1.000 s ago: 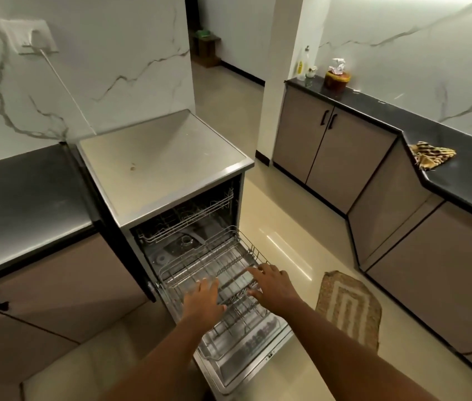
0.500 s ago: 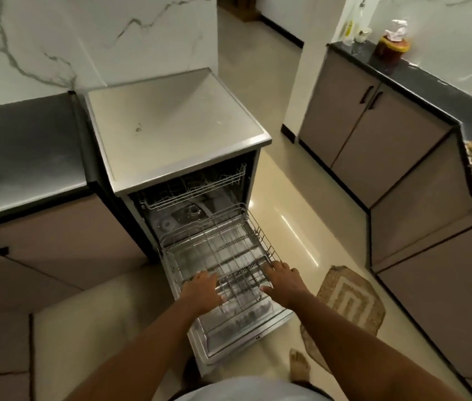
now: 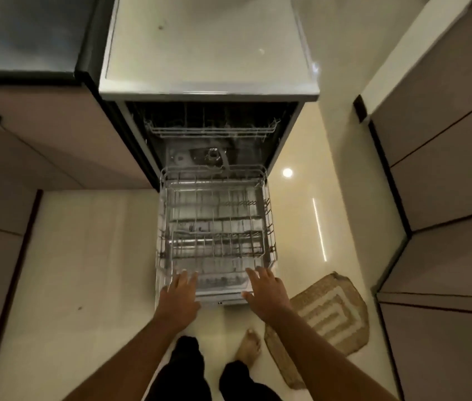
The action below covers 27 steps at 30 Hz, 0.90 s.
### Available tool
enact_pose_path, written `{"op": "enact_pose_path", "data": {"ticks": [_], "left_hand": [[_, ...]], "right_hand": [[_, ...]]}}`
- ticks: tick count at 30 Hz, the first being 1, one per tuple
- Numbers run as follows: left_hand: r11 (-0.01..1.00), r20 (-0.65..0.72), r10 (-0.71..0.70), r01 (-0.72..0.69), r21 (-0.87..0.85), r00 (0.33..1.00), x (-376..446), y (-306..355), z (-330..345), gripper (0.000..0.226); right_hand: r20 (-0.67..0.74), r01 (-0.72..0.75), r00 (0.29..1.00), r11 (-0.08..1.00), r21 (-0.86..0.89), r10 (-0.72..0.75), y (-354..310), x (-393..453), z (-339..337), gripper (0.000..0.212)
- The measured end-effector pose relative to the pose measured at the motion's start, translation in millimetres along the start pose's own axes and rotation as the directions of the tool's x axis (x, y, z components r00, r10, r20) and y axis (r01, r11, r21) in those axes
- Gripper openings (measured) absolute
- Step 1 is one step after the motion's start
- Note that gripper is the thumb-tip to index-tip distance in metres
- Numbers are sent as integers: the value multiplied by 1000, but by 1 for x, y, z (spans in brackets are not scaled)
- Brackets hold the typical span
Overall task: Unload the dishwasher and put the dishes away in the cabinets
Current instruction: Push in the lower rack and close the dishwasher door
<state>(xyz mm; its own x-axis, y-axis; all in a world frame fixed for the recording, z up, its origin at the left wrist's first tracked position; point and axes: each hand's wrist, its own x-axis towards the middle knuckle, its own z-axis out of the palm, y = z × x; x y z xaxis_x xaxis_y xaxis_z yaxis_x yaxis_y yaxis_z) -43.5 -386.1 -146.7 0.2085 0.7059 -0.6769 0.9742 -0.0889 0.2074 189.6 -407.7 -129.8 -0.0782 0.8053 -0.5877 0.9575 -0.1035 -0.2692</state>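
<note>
Both hands at the front rim of the pulled-out lower rack; no dishes in sight.

Left hand (image 3: 179,295) and right hand (image 3: 264,290), fingers spread and straight, reach the near edge of the grey wire lower rack (image 3: 214,227), holding nothing. Rack sits out over the dropped dishwasher door (image 3: 220,299). Risk: an uneven shove could skew it on its runners and jam it; bare foot (image 3: 248,344) stands close beneath the door. Rack looks empty; the upper wire basket (image 3: 211,130), farther in, shows nothing either, though its depths are dark.

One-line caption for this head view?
Both hands at the front rim of the pulled-out lower rack, which holds no dishes.
</note>
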Motion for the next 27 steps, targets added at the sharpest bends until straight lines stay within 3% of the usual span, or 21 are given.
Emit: {"op": "enact_pose_path", "data": {"ticks": [7, 10, 17, 22, 27], "left_hand": [[998, 136, -5, -2, 55, 991, 66, -5, 94, 82], [995, 119, 18, -29, 91, 993, 118, -1, 119, 85], [983, 49, 7, -16, 183, 999, 194, -10, 179, 96], [958, 95, 58, -82, 274, 994, 203, -23, 184, 111], [955, 129, 103, -134, 265, 986, 230, -30, 155, 109]], "right_hand": [[227, 107, 972, 979, -173, -67, 30, 79, 108, 74], [170, 97, 983, 983, -158, -70, 42, 128, 138, 79], [194, 148, 976, 961, -232, -103, 39, 192, 200, 91], [208, 71, 978, 972, -226, -23, 32, 196, 215, 111], [222, 5, 974, 981, -196, 40, 24, 228, 196, 122]]}}
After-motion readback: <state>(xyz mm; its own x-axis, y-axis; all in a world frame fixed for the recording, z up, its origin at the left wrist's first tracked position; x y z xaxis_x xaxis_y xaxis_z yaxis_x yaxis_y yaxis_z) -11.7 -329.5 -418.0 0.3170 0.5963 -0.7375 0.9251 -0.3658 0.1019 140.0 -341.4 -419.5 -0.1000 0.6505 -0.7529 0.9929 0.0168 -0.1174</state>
